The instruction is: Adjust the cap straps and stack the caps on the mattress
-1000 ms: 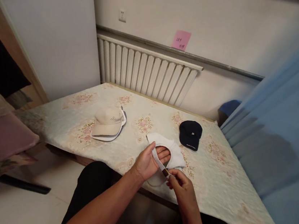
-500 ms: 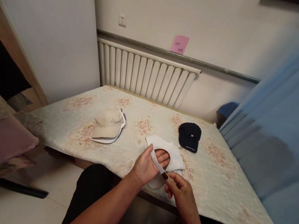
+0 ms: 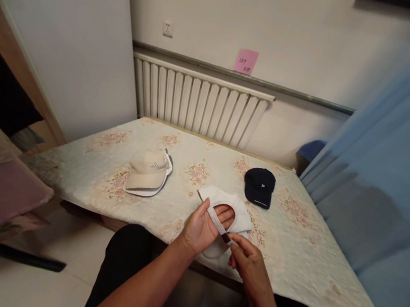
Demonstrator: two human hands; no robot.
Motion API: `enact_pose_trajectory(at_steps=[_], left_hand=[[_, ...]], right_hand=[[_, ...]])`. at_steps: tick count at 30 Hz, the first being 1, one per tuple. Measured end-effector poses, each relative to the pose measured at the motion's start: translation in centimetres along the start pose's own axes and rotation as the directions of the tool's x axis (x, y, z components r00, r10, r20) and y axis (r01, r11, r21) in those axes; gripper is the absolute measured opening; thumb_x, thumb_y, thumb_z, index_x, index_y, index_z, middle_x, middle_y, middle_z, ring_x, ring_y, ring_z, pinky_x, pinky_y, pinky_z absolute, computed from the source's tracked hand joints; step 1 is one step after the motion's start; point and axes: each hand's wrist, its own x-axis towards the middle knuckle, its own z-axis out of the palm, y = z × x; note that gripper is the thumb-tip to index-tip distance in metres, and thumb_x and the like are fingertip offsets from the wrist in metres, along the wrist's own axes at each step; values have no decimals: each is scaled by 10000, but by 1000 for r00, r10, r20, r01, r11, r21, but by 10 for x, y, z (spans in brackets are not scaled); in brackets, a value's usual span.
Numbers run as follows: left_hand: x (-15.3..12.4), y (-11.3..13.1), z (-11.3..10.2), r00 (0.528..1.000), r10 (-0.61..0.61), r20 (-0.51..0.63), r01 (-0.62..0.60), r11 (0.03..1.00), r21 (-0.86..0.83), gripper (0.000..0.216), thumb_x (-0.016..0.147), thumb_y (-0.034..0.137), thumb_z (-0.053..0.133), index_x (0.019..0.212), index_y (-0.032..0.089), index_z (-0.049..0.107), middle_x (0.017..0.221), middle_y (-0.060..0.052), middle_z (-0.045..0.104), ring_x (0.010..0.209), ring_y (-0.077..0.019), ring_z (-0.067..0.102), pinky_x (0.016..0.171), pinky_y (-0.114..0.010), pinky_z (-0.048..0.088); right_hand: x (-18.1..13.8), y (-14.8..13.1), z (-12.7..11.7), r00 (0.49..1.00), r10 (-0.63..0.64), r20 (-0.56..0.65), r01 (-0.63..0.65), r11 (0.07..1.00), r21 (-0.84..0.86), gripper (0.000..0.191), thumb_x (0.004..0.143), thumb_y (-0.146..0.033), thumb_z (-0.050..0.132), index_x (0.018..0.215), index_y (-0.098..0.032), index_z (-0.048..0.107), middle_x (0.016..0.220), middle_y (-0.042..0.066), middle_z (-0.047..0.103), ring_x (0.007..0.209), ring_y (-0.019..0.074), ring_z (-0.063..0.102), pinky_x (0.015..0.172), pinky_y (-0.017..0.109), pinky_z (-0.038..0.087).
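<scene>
A white cap (image 3: 234, 209) lies upside down near the front edge of the floral bed cover (image 3: 90, 162). My left hand (image 3: 199, 229) holds the cap's back strap, with fingers through the rear opening. My right hand (image 3: 246, 260) pinches the strap's end at a small dark buckle (image 3: 226, 238). Further left sits a beige cap (image 3: 147, 169) stacked on a white one. A navy cap (image 3: 260, 186) rests just right of the white cap.
A white radiator (image 3: 198, 99) runs along the wall behind the bed, with a pink note (image 3: 245, 62) above it. Blue fabric (image 3: 389, 190) fills the right side. A pinkish cushion (image 3: 4, 190) lies at the left. My dark-trousered knee (image 3: 127, 252) is below the bed edge.
The view has shifted slightly. Both hands stay on the white cap's strap, the right hand's fingers moving a little along it.
</scene>
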Motion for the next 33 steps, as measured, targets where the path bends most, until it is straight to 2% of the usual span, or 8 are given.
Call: enact_pose_trajectory(at_steps=[5, 11, 14, 17, 21, 26, 29, 33], left_hand=[[-1, 0, 1, 1000, 8, 6, -8, 1000, 11, 478, 951, 400, 353, 934, 15, 636, 924, -152, 654, 905, -233, 621, 938, -369, 400], [-1, -1, -7, 999, 5, 44, -8, 998, 57, 478, 953, 381, 350, 978, -2, 634, 983, -182, 660, 962, -237, 623, 999, -367, 363], [-2, -2, -14, 998, 8, 64, -15, 994, 108, 395, 934, 359, 408, 1040, 38, 613, 1032, -192, 658, 1019, -246, 614, 1011, -376, 343], [-5, -4, -18, 993, 65, 103, -81, 983, 163, 291, 874, 265, 531, 1114, 103, 566, 1052, -175, 658, 1048, -257, 607, 991, -407, 346], [-9, -6, -19, 984, 99, 148, -137, 952, 274, 483, 760, 128, 652, 1215, 149, 491, 1077, -147, 649, 1042, -235, 602, 958, -381, 358], [-8, -9, -26, 978, 108, 179, -170, 911, 377, 716, 646, 76, 734, 1294, 196, 455, 1153, -117, 601, 1060, -213, 570, 908, -324, 383], [-7, -9, -32, 979, 90, 185, -163, 889, 427, 752, 632, 70, 732, 1312, 226, 453, 1203, -104, 563, 1022, -193, 573, 859, -304, 410], [-9, -9, -36, 984, 48, 174, -126, 871, 474, 665, 611, 63, 717, 1227, 207, 512, 1166, -92, 557, 886, -161, 598, 748, -282, 449]], right_hand=[[2, 4, 1, 1000, -18, 1, 18, 999, 27, 358, 776, -419, 588, 1022, -174, 674, 465, -63, 458, 489, 119, 446, 510, 230, 365], [1, 1, 4, 1000, 22, -9, -22, 998, 51, 346, 761, -440, 603, 966, -170, 673, 456, -59, 458, 453, 105, 414, 420, 206, 276], [2, 0, 4, 1000, 25, -4, -25, 997, 67, 370, 760, -447, 605, 992, -165, 664, 460, -57, 470, 436, 96, 386, 405, 205, 247], [4, 1, 4, 1000, 20, 9, -20, 998, 65, 381, 763, -448, 606, 1013, -164, 656, 470, -57, 484, 422, 82, 344, 405, 204, 230], [6, 0, 5, 999, 6, 31, -7, 999, 49, 366, 779, -446, 593, 1021, -180, 657, 481, -61, 475, 424, 75, 324, 408, 203, 222], [9, -4, 6, 998, -13, 59, 11, 1000, 21, 318, 806, -407, 567, 1028, -195, 654, 497, -60, 475, 437, 74, 324, 415, 204, 224], [10, -6, 7, 997, -20, 72, 19, 1000, 13, 317, 812, -407, 561, 1033, -197, 649, 505, -59, 478, 435, 73, 318, 411, 205, 216], [10, -7, 8, 997, -9, 77, 7, 1000, 15, 294, 805, -411, 564, 982, -192, 650, 499, -58, 480, 427, 71, 319, 403, 203, 214]])
